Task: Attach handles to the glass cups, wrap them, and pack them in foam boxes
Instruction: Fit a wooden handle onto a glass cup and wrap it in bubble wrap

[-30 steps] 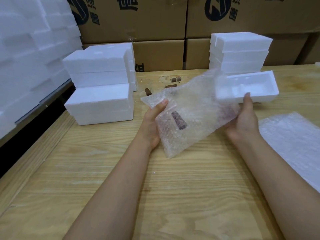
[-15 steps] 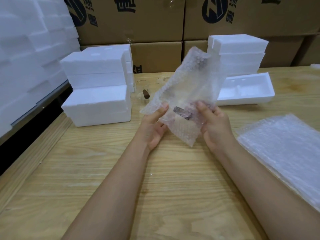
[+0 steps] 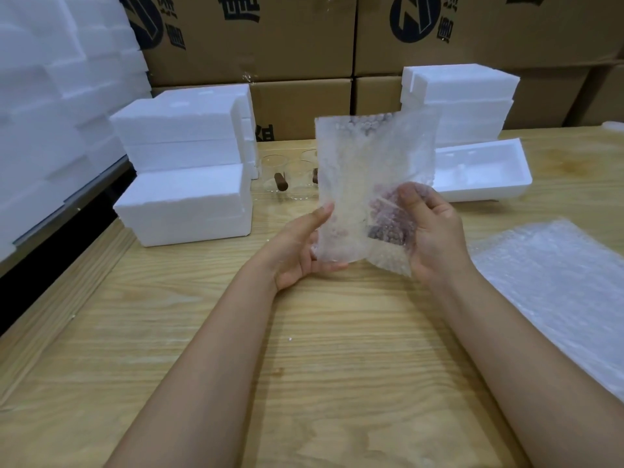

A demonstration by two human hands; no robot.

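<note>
Wooden table (image 3: 304, 366) | bubble wrap (image 3: 371, 157) upright | left hand (image 3: 300, 251), right hand (image 3: 435, 238): fingers (image 3: 439, 207) curled round its base

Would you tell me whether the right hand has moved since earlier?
Yes: the right hand came leftward and nearer, away from the open foam box.

Printed cardboard cartons (image 3: 472, 35) stand stacked behind the wooden table (image 3: 304, 366).

The foam boxes (image 3: 182, 204) are white. The bubble wrap (image 3: 371, 184) is see-through with little round bumps — something dark brown shows inside. The table (image 3: 304, 366) is light wood with stripes.
</note>
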